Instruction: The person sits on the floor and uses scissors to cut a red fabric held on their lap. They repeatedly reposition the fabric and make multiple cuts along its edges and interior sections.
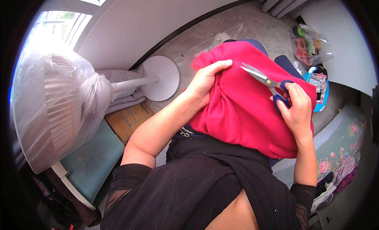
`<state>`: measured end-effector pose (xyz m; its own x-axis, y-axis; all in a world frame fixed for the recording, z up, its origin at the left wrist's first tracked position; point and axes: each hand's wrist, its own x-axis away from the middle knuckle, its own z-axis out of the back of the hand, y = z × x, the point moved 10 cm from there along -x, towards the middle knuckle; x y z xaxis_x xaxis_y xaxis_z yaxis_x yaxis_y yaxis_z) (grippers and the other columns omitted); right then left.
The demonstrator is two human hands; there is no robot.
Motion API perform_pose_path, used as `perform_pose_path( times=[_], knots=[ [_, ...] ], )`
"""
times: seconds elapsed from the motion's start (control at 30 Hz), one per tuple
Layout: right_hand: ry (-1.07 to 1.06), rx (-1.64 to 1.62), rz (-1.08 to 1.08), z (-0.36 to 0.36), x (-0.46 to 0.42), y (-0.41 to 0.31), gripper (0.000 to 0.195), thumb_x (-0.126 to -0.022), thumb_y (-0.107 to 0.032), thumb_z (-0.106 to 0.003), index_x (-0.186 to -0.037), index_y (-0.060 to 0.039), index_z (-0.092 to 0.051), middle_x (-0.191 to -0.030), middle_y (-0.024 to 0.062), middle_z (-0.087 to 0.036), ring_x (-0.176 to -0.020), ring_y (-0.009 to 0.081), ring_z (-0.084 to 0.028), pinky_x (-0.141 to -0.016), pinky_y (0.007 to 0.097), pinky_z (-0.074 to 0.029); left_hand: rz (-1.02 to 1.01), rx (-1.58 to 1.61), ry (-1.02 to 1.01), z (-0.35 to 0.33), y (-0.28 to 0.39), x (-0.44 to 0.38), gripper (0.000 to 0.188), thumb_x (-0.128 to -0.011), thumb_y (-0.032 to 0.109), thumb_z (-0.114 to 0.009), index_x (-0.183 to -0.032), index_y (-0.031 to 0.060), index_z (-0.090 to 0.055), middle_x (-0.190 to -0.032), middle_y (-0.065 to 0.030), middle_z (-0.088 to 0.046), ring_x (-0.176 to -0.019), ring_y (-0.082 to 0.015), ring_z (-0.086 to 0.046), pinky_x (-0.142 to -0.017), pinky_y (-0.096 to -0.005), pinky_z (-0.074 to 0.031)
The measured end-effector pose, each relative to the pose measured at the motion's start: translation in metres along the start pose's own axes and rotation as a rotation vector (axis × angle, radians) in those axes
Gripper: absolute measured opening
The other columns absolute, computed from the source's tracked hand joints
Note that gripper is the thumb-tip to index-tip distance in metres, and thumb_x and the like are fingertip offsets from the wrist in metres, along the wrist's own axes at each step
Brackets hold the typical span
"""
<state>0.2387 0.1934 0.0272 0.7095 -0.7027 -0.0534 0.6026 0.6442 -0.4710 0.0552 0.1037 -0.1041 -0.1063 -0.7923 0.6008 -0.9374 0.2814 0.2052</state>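
Note:
A red cloth (245, 111), fleecy in texture, is spread over my lap and knees, with folds bunched near its left side. My left hand (207, 78) grips the cloth's left part, thumb lying on top. In my right hand (297, 108) is a pair of scissors (269, 82) with dark blue handles, my fingers through the loops. The blades point up and left above the cloth, parted slightly at the tips. The scissor tips are a short way right of my left thumb.
At left stands a plastic-wrapped fan (65, 105) with a round white base (162, 78), beside a cardboard box (130, 120). On the right are a blue basin (324, 96) of cloth, a plastic bag (309, 47) of colourful items and a flowered mattress (328, 159) with clothes.

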Motion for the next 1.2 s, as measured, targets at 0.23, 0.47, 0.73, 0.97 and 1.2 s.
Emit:
perform_pose_path(
  times=[0.23, 0.47, 0.73, 0.97, 1.2],
  knots=[
    [-0.021, 0.031, 0.012, -0.003, 0.001, 0.001, 0.042, -0.072, -0.005, -0.082, -0.11, 0.0034, -0.066, -0.096, 0.0168, -0.068, -0.082, 0.0328, -0.068, -0.074, 0.0413, -0.056, -0.034, -0.009, 0.04, 0.002, 0.001, 0.001, 0.027, -0.098, 0.015, -0.071, -0.12, -0.002, -0.07, -0.119, -0.014, -0.075, -0.109, -0.0221, -0.074, -0.104, -0.0383, -0.058],
    [-0.005, 0.129, 0.102, -0.004, -0.001, -0.008, 0.047, -0.069, -0.007, -0.085, -0.11, 0.0031, -0.066, -0.098, 0.0186, -0.067, -0.089, 0.0373, -0.067, -0.078, 0.0444, -0.055, -0.039, -0.009, 0.028, 0.002, 0.0, 0.0, 0.028, -0.098, 0.017, -0.072, -0.12, -0.0013, -0.07, -0.12, -0.0135, -0.075, -0.109, -0.0219, -0.073, -0.104, -0.0382, -0.057],
    [0.051, 0.197, 0.157, 0.004, -0.005, -0.016, 0.044, -0.07, -0.006, -0.085, -0.108, 0.003, -0.066, -0.094, 0.0172, -0.069, -0.085, 0.0371, -0.067, -0.075, 0.0448, -0.055, -0.068, -0.011, 0.052, -0.003, 0.005, 0.003, 0.031, -0.101, 0.02, -0.07, -0.124, -0.0003, -0.07, -0.125, -0.0131, -0.074, -0.114, -0.0221, -0.071, -0.108, -0.0388, -0.055],
    [0.185, -0.115, -0.115, 0.023, -0.016, 0.012, 0.034, -0.078, -0.006, -0.084, -0.105, 0.003, -0.064, -0.083, 0.011, -0.062, -0.068, 0.0224, -0.06, -0.062, 0.0355, -0.049, -0.028, -0.037, 0.08, -0.004, 0.008, 0.005, 0.035, -0.102, 0.023, -0.069, -0.128, -0.0015, -0.068, -0.129, -0.0141, -0.073, -0.117, -0.0234, -0.071, -0.107, -0.0394, -0.055],
    [0.175, -0.063, -0.081, 0.029, -0.018, 0.005, 0.032, -0.077, -0.002, -0.076, -0.105, 0.0024, -0.062, -0.083, 0.012, -0.059, -0.069, 0.0257, -0.06, -0.062, 0.0375, -0.049, -0.046, -0.17, 0.19, 0.015, 0.022, 0.008, 0.018, -0.094, 0.009, -0.073, -0.109, -0.0017, -0.074, -0.108, -0.011, -0.077, -0.1, -0.0203, -0.073, -0.097, -0.0367, -0.058]
  ],
)
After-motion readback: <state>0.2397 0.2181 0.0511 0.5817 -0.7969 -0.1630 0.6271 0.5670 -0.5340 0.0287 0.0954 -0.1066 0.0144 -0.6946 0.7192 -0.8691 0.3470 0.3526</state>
